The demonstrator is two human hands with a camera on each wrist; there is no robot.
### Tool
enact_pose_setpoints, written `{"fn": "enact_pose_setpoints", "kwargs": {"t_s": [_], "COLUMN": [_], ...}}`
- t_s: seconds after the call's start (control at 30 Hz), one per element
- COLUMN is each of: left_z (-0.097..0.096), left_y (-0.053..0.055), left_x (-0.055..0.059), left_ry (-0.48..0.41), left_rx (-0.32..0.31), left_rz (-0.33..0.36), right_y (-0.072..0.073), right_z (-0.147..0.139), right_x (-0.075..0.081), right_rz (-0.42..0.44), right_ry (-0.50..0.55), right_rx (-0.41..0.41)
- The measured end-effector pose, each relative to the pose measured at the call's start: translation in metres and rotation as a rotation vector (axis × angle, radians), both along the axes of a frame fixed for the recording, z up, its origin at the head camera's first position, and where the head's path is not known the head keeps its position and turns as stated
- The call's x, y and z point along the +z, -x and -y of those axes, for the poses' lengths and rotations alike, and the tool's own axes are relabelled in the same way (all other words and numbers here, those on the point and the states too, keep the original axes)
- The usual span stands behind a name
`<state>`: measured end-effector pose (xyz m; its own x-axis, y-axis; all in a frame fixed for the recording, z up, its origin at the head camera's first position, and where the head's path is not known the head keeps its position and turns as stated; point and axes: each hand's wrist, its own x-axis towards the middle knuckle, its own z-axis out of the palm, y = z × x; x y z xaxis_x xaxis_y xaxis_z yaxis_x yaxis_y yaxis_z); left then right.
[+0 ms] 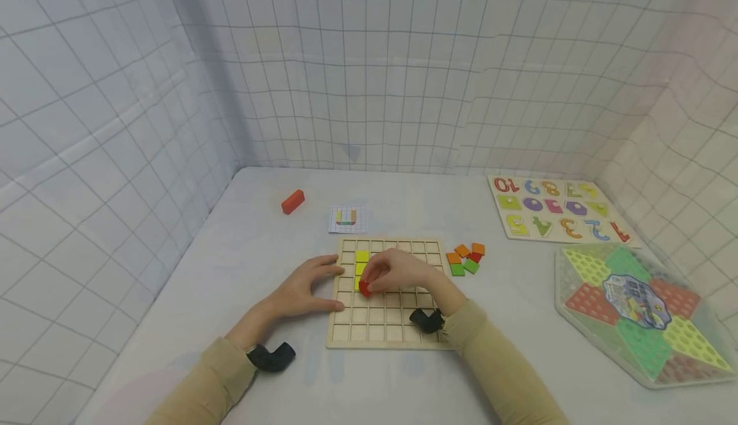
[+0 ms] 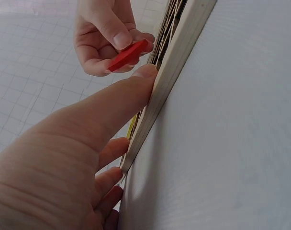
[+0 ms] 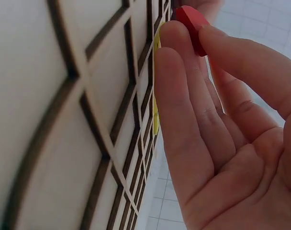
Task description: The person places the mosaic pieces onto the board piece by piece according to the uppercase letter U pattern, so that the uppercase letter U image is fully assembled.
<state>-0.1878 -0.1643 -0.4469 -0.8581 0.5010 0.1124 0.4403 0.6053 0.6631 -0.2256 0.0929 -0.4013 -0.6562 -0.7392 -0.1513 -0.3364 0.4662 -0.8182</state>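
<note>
A wooden grid board [image 1: 376,333] lies in front of the person, with yellow square tiles [image 1: 361,256] in a column near its left side. My right hand [image 1: 398,270] pinches a red square tile [image 1: 364,288] between thumb and fingers, close over the board just below the yellow column. In the left wrist view the red tile [image 2: 128,56] is tilted. At the board's left edge rests my left hand [image 1: 303,288], thumb and fingertips touching the rim, fingers fairly straight. The right hand partly covers the yellow tiles and the cells beside them.
Right of the board lie several loose orange, green and red tiles [image 1: 471,266]. Behind it is a pattern card [image 1: 348,219] with a coloured U, and a red block [image 1: 293,202] to the left. A number puzzle [image 1: 553,207] and a Chinese checkers box [image 1: 640,316] occupy the right.
</note>
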Motion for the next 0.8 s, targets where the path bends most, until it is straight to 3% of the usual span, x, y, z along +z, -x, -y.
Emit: {"fn": "enact_pose_setpoints", "kwargs": {"t_s": [0.3,0.53,0.8], "left_z": [-0.001,0.000,0.000], "left_y": [-0.002,-0.001,-0.002], "left_x": [0.002,0.000,0.001], "left_ry": [0.002,-0.001,-0.008], "left_rx": [-0.003,0.002,0.000], "left_rz": [-0.008,-0.003,-0.004], "right_y": [-0.006,-0.008,-0.010], "right_z": [0.009,0.013,0.014], "right_x": [-0.001,-0.002,-0.002], "right_rz": [-0.006,-0.071,-0.126], "right_ry": [-0.053,-0.109,-0.181], "right_rx": [-0.005,0.017,-0.011]}}
